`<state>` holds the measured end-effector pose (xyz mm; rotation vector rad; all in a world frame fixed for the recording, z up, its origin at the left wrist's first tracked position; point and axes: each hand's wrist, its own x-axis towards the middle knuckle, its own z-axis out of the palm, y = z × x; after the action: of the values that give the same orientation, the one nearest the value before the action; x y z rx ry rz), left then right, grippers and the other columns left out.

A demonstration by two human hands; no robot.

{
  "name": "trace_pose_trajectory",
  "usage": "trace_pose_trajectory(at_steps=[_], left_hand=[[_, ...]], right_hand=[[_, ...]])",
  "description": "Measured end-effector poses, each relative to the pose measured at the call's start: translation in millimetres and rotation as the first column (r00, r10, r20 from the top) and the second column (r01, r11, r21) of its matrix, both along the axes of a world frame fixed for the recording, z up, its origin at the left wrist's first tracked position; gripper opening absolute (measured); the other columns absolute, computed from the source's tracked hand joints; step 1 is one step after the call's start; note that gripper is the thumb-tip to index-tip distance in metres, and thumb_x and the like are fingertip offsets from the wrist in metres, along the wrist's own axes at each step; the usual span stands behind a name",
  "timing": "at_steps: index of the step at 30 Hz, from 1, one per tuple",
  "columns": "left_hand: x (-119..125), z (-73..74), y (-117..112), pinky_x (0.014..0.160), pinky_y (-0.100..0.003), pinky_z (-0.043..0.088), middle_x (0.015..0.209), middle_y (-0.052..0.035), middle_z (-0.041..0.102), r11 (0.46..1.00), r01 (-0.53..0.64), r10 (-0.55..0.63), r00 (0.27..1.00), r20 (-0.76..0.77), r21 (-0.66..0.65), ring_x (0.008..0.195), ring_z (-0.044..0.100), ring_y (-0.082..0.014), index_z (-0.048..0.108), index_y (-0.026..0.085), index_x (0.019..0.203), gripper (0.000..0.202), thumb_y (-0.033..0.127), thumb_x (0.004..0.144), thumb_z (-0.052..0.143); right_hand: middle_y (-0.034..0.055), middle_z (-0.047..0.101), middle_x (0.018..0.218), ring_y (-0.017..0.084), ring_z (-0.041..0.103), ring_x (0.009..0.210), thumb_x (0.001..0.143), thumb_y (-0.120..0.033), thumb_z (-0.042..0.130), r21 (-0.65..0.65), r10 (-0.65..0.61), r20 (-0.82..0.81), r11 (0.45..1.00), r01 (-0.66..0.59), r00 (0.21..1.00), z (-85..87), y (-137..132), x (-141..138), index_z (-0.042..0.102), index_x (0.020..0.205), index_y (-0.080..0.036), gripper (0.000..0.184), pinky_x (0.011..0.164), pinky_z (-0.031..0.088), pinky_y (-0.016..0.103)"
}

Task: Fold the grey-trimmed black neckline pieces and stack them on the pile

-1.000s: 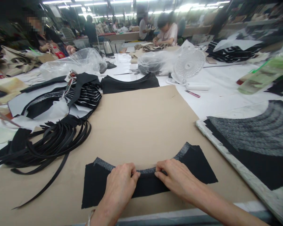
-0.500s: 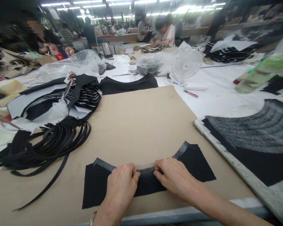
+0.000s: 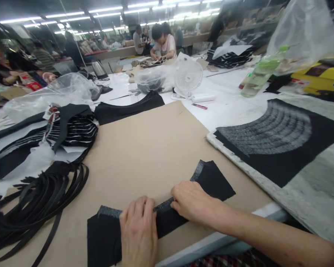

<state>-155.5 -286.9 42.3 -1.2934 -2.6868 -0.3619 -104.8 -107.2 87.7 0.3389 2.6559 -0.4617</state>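
A curved black fabric piece (image 3: 215,181) lies on the tan board (image 3: 139,155) near the front edge. Its inner curve carries a grey speckled band, partly folded over. My left hand (image 3: 138,228) bends its fingers over this band left of the middle; its thumb is hidden. Further right along the same curve, my right hand (image 3: 193,202) pinches the edge between thumb and curled fingers. Both ends of the piece stick out beyond my hands, flat on the board.
Black strips (image 3: 41,196) lie in a loose bundle at left, below striped black pieces (image 3: 80,129). A pale slab (image 3: 317,207) at right bears a grey-streaked black panel (image 3: 295,163). Behind stand a small fan (image 3: 187,76), a red cutter (image 3: 199,106) and a bottle (image 3: 257,79). People sit further back.
The view has turned to the right. My left hand has loosened its pinch and now lays its fingers over the band. My right hand remains at the edge.
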Motion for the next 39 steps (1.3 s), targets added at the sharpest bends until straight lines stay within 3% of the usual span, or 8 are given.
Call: trace_pose_trajectory(at_steps=[3, 6, 9, 13, 19, 30, 39], left_hand=[[5, -22.2, -3, 0.088, -0.033, 0.045, 0.11, -0.0075, 0.064, 0.922, 0.37, -0.356, 0.926, -0.129, 0.113, 0.102, 0.058, -0.0193, 0.057, 0.016, 0.117, 0.04, 0.003, 0.087, 0.034], [7, -38.2, -6, 0.09, -0.031, 0.047, 0.114, -0.0098, 0.064, 0.86, 0.505, -0.48, 0.85, -0.218, 0.073, 0.105, 0.057, -0.0207, 0.055, 0.011, 0.124, 0.046, 0.002, 0.084, 0.035], [7, -44.0, -8, 0.091, -0.03, 0.048, 0.115, -0.0109, 0.063, 0.866, 0.499, -0.484, 0.85, -0.21, 0.028, 0.104, 0.057, -0.0208, 0.051, 0.007, 0.13, 0.05, 0.002, 0.083, 0.034], [8, -47.0, -6, 0.086, -0.029, 0.049, 0.109, -0.0094, 0.065, 0.866, 0.5, -0.488, 0.85, -0.199, 0.01, 0.096, 0.059, -0.0191, 0.047, 0.007, 0.135, 0.052, 0.003, 0.085, 0.034], [17, -57.3, 0, 0.081, -0.033, 0.046, 0.103, -0.0067, 0.065, 0.919, 0.39, -0.379, 0.913, -0.152, 0.051, 0.088, 0.056, -0.0188, 0.046, 0.012, 0.137, 0.052, 0.003, 0.087, 0.034], [17, -54.4, 5, 0.073, -0.031, 0.042, 0.095, -0.0044, 0.062, 0.928, 0.372, -0.358, 0.902, -0.242, 0.015, 0.081, 0.054, -0.0171, 0.048, 0.017, 0.136, 0.055, 0.003, 0.084, 0.038], [20, -52.8, 8, 0.071, -0.032, 0.039, 0.092, -0.0031, 0.059, 0.942, 0.335, -0.332, 0.914, -0.234, -0.029, 0.08, 0.051, -0.0177, 0.047, 0.023, 0.137, 0.061, 0.0, 0.081, 0.043]], right_hand=[[0.0179, 0.071, 0.085, 0.027, 0.068, 0.086, 0.082, -0.021, 0.057, -0.017, -0.004, 0.009, 1.0, 0.004, 1.0, 4.3, 1, -1, 0.073, 0.091, -0.011, 0.022, 0.072, 0.048, 0.031], [0.0177, 0.072, 0.084, 0.027, 0.068, 0.084, 0.082, -0.02, 0.057, -0.037, -0.016, 0.022, 0.999, 0.017, 1.0, 10.0, 1, -2, 0.074, 0.089, -0.011, 0.02, 0.071, 0.048, 0.03], [0.0176, 0.071, 0.083, 0.027, 0.068, 0.083, 0.082, -0.025, 0.06, -0.06, -0.032, 0.027, 0.998, 0.034, 0.999, 15.1, 10, 0, 0.074, 0.088, -0.011, 0.02, 0.069, 0.047, 0.03], [0.0133, 0.071, 0.079, 0.028, 0.067, 0.083, 0.079, -0.041, 0.067, -0.1, -0.037, 0.031, 0.994, 0.04, 0.999, 18.9, 48, 8, 0.074, 0.084, -0.014, 0.028, 0.064, 0.044, 0.029], [0.0031, 0.071, 0.078, 0.019, 0.065, 0.077, 0.081, -0.035, 0.063, -0.17, 0.006, 0.043, 0.985, 0.001, 0.999, 16.9, 104, 21, 0.072, 0.082, -0.021, 0.016, 0.063, 0.037, 0.024], [0.0087, 0.071, 0.076, 0.022, 0.064, 0.073, 0.077, -0.024, 0.056, -0.1, -0.028, -0.006, 0.995, 0.028, 1.0, 14.4, 96, 24, 0.073, 0.08, -0.018, 0.018, 0.057, 0.032, 0.026], [0.0073, 0.071, 0.073, 0.021, 0.065, 0.069, 0.075, -0.02, 0.056, -0.085, -0.025, -0.014, 0.996, 0.024, 1.0, 15.4, 95, 22, 0.074, 0.078, -0.019, 0.018, 0.055, 0.033, 0.026]])
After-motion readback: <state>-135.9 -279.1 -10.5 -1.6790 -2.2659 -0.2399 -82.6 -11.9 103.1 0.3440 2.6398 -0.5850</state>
